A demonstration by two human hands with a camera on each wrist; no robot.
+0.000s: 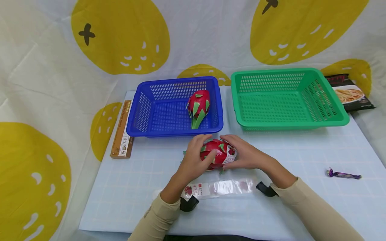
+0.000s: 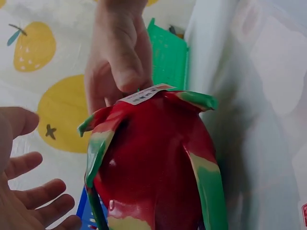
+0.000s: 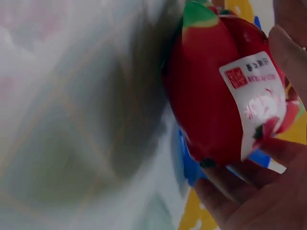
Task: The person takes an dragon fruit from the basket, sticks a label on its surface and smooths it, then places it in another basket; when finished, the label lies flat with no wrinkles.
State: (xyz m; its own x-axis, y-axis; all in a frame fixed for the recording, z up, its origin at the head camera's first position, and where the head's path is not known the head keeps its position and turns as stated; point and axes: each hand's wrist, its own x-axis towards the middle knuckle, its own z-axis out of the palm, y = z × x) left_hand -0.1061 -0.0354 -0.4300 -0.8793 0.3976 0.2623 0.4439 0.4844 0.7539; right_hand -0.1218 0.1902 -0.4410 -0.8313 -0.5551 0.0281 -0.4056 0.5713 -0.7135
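A red dragon fruit with green-tipped scales is between both hands above the table. My right hand grips its label end, thumb and fingers around it. A white printed label with a small red square curves over the skin. My left hand is at the other side; the left wrist view shows its fingers spread and apart from the fruit. Just in front of the hands lies a clear plastic strip printed with a fruit picture.
A blue basket behind the hands holds another dragon fruit. To its right stands a green basket, with a black food packet beside it. A brown box lies at left, a purple wrapped stick at right.
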